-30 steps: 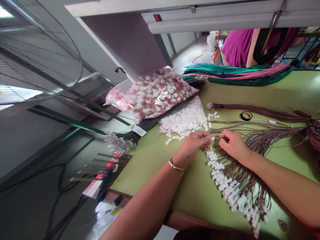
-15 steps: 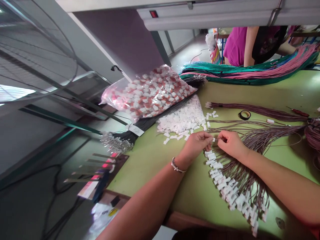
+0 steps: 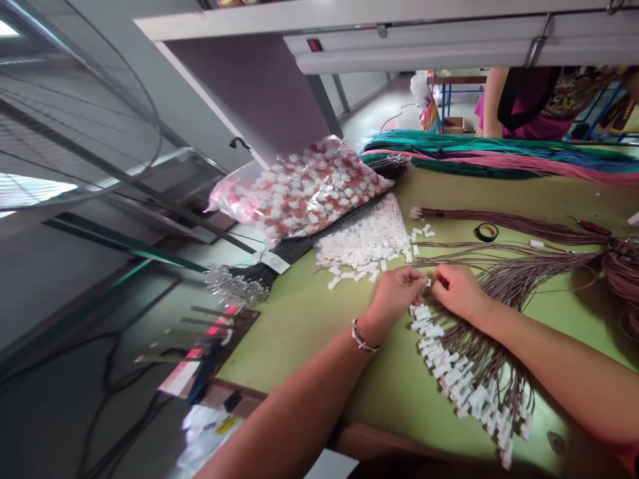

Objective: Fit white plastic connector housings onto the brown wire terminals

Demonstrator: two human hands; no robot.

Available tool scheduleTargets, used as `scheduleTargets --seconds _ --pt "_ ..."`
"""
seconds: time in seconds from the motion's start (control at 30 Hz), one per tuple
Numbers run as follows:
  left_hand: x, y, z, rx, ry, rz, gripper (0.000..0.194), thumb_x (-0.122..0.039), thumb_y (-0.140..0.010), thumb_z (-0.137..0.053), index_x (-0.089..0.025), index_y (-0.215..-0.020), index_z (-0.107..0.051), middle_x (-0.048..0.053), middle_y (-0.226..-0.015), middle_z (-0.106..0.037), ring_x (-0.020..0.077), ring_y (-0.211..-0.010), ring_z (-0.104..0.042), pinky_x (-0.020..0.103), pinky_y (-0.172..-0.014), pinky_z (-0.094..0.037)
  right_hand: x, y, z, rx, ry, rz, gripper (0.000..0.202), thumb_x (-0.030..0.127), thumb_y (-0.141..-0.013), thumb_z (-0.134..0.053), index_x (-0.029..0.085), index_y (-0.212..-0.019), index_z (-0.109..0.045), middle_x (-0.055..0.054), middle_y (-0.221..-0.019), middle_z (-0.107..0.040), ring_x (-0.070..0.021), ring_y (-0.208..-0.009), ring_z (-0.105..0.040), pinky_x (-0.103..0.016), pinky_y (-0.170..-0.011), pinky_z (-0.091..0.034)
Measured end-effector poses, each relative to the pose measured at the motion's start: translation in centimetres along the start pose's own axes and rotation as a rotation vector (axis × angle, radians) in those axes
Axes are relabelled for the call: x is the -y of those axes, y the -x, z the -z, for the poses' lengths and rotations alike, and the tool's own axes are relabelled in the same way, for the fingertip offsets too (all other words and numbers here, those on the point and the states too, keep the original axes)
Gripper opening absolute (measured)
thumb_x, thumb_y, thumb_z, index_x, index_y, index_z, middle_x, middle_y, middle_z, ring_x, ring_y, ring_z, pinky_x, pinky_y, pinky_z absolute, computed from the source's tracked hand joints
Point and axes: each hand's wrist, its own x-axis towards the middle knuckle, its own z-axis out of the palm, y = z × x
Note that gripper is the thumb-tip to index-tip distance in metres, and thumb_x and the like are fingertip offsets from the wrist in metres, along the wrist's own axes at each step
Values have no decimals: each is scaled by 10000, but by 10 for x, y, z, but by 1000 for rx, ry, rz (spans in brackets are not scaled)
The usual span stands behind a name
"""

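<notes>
My left hand [image 3: 401,293] pinches a small white plastic connector [image 3: 428,283] between thumb and fingertips. Facing it, almost touching, my right hand [image 3: 459,291] is closed in a pinch on what looks like a brown wire, mostly hidden by the fingers. Just below both hands begins a fanned row of white connectors [image 3: 442,362] fitted on brown wires [image 3: 499,283], spreading toward the table's near edge. Beyond my left hand lies a heap of loose white connectors [image 3: 367,233], with several strays around it.
A clear bag of white and orange-brown parts [image 3: 309,189] rests on black wires [image 3: 294,247]. Further right are a roll of black tape [image 3: 486,231], a red-handled tool [image 3: 592,227] and a brown wire bundle [image 3: 509,223]. Green and pink wires [image 3: 479,156] cross the back, near another person [image 3: 532,110].
The camera view has shifted slightly. Both hands keep the same pinch, with the white connector still between them. The person at the back has moved to the right.
</notes>
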Motion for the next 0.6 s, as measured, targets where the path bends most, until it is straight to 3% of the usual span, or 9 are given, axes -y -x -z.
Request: scheduleTargets --seconds 0.4,0.6 --pt "4 -5 9 89 30 -63 143 -252 -700 -664 -130 -718 -590 -23 -476 -580 84 -425 -532 195 -461 -424 -4 -3 1 10 -109 -99 70 186 -655 -492 182 -588 -509 46 -484 -469 -87 -467 -373 -216 -503 -296" --pt "0 -1 6 60 -51 -111 85 -213 -715 -631 -133 -703 -605 -22 -495 -577 80 -455 -534 188 -479 -425 -2 -4 2 55 -184 -158 70 210 -643 -487 185 -579 -482 43 -495 -462 -89 -478 -368 -217 -488 -289"
